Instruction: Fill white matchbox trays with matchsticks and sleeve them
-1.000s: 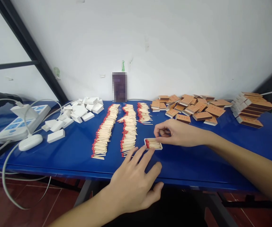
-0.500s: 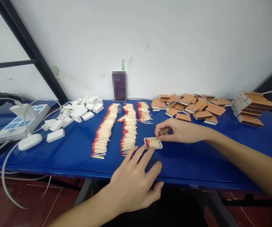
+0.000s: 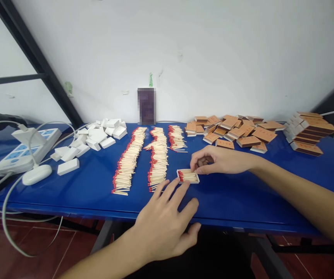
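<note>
A small white matchbox tray (image 3: 195, 181) holding red-tipped matches (image 3: 188, 176) lies on the blue table. My left hand (image 3: 167, 224) has its fingers spread, the fingertips at the tray's near left edge. Curled fingers and thumb of my right hand (image 3: 213, 161) come together at the tray's right far corner; what lies between those fingertips is hidden. To the left, matches spread in a long left row (image 3: 129, 161), a middle row (image 3: 158, 162) and a shorter row (image 3: 177, 138), heads facing left.
White empty-looking trays (image 3: 97, 135) are heaped at the back left. Orange matchbox sleeves (image 3: 236, 130) lie piled at the back right, beside a stack of matchboxes (image 3: 309, 131). A power strip (image 3: 24, 153) with white cables sits at the left. A dark pixelated rectangle (image 3: 146, 106) stands against the wall.
Almost nothing differs. My right hand has shifted very slightly at the tray's corner; my left hand and the tray stay in place.
</note>
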The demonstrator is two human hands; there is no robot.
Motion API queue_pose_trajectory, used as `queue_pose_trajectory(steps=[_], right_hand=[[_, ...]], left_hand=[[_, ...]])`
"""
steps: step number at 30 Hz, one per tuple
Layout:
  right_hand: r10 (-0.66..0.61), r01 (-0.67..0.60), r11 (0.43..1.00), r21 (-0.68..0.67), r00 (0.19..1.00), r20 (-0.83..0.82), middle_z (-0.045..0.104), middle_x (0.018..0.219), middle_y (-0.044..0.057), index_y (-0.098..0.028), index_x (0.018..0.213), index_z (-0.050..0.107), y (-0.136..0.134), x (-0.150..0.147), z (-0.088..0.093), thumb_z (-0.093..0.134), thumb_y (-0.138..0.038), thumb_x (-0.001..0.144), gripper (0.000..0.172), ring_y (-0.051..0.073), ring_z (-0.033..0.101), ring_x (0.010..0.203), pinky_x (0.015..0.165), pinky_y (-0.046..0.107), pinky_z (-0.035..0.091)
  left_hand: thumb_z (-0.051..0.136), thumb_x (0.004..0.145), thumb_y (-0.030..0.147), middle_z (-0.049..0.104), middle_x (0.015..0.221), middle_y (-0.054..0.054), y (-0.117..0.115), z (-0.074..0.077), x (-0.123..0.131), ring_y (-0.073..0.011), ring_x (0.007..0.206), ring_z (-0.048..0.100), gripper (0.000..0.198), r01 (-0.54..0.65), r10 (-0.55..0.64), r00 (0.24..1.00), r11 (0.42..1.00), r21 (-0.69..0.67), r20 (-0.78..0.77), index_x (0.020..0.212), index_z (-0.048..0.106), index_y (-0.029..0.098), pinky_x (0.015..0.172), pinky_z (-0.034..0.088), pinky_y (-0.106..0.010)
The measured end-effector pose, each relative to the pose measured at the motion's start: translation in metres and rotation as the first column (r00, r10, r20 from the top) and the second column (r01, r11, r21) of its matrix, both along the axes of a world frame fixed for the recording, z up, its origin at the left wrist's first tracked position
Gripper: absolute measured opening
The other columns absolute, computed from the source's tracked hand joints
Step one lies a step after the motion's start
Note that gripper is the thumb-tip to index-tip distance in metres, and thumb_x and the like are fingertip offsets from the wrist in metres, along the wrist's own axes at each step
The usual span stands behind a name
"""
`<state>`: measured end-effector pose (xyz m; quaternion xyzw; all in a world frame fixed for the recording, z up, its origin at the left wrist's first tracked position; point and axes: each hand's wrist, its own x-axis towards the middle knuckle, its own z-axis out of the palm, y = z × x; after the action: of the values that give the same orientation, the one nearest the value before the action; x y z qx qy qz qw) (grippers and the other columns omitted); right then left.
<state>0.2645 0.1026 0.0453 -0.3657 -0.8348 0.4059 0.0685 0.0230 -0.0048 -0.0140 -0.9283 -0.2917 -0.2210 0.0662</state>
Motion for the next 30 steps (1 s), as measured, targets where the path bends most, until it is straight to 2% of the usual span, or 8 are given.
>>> queue_pose_trajectory(steps=[10,18,23,27,30], right_hand=[[-0.001,-0.001,0.997,-0.081,1.0,-0.025,0.072,0.088,0.006,-0.017,0.098,0.073,0.005,0.004,-0.004,0.065,-0.04,0.083,0.029,0.017,0.061,0.074,0.066,0.029,0.046],[0.002,-0.002,1.0,-0.027,1.0,-0.01,0.069,0.08,0.004,-0.016,0.091,0.071,0.002,0.001,-0.004,0.064,-0.043,0.085,0.028,0.014,0.054,0.067,0.063,0.028,0.043],[0.006,-0.006,1.0,-0.012,0.999,-0.044,0.062,0.076,0.001,-0.017,0.091,0.065,0.0,-0.002,-0.003,0.063,-0.041,0.087,0.025,0.013,0.051,0.066,0.063,0.027,0.042],[0.008,-0.009,0.993,0.122,1.0,0.003,0.049,0.071,-0.004,-0.018,0.105,0.063,-0.008,-0.008,-0.002,0.066,-0.045,0.083,0.034,0.011,0.041,0.061,0.057,0.026,0.034],[0.012,-0.037,0.96,0.278,0.996,0.092,0.044,0.07,-0.004,-0.019,0.101,0.066,-0.013,-0.014,-0.003,0.068,-0.045,0.081,0.033,0.011,0.038,0.06,0.056,0.026,0.03]], left_hand=[[0.052,0.093,0.036,0.054,0.138,-0.018,0.0,-0.001,0.0,-0.0373,0.131,0.049,0.036,0.001,-0.001,1.0,1.0,-0.003,-0.001,0.121,0.06,0.016,0.109,0.04,-0.054],[0.051,0.093,0.037,0.054,0.137,-0.018,0.0,-0.002,-0.001,-0.0373,0.13,0.049,0.036,0.006,-0.006,1.0,1.0,-0.002,-0.002,0.122,0.06,0.016,0.109,0.04,-0.054],[0.051,0.093,0.037,0.054,0.138,-0.017,0.0,-0.002,0.0,-0.0367,0.13,0.049,0.036,0.005,-0.005,1.0,1.0,-0.003,0.003,0.122,0.06,0.017,0.11,0.04,-0.054],[0.051,0.094,0.037,0.053,0.139,-0.017,0.0,-0.002,0.0,-0.0359,0.132,0.048,0.036,0.006,-0.006,1.0,1.0,0.001,0.007,0.122,0.06,0.017,0.11,0.039,-0.054],[0.05,0.094,0.036,0.051,0.142,-0.017,0.0,-0.001,0.0,-0.0354,0.132,0.047,0.033,0.014,-0.014,1.0,1.0,0.002,0.009,0.121,0.06,0.018,0.109,0.039,-0.055]])
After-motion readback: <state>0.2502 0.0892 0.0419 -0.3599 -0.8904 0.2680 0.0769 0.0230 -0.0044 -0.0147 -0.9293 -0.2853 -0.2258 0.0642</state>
